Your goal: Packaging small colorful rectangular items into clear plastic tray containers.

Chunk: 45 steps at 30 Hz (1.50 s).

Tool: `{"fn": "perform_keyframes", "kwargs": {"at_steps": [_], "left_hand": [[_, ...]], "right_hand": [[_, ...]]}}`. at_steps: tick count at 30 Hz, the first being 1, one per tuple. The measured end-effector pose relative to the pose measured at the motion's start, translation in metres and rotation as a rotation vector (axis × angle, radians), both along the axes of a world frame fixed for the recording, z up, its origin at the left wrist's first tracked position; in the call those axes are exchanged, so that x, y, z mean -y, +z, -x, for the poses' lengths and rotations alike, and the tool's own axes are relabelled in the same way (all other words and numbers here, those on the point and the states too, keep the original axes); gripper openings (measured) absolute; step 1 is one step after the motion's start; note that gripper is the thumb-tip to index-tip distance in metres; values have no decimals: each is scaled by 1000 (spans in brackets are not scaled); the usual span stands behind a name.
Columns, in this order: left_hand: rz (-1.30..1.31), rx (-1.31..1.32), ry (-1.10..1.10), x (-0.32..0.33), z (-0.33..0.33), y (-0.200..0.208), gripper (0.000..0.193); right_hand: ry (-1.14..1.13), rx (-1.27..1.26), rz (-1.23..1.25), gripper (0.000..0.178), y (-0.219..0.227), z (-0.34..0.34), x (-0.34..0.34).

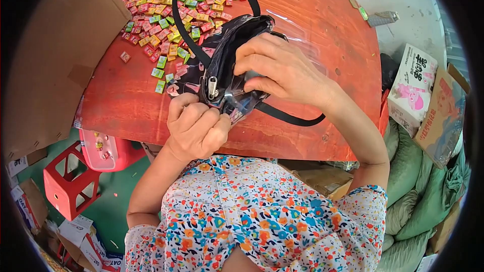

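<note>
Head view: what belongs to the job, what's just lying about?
Likely in use:
black floral bag
left hand, closed at its near edge
right hand, fingers at its opening
red table beneath

Seemingly lying about:
small coloured packs
red stool
pink tub
green sacks
white carton

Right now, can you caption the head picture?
Left hand and right hand at an open black flowered handbag beside tiny colourful packets on a red table.

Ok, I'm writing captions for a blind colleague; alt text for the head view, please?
A person's left grip holds the near edge of a black floral bag while the right grip is at its open top. The bag rests on a red table, beside many small red, yellow and green packs.
</note>
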<state>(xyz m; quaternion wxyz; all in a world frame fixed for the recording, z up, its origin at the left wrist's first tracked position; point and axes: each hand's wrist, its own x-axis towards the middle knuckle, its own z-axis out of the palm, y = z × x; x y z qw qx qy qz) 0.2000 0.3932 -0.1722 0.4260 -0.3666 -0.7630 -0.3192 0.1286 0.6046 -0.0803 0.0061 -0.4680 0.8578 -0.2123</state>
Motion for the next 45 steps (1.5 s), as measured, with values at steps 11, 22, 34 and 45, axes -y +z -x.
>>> {"fn": "perform_keyframes", "kwargs": {"at_steps": [11,22,34,45], "left_hand": [[-4,-1,-6,0,-2,-2,18],[-5,21,12,4,-3,-4,19],[-27,31,35,3,-6,-6,19],[-32,-29,-31,-2,0,-6,18]], "right_hand": [[-177,-402,-93,11,57,12,-15],[-8,-482,-685,26,58,16,0],[-481,252,67,19,67,11,-4],[-14,234,-123,23,20,-25,17]]}}
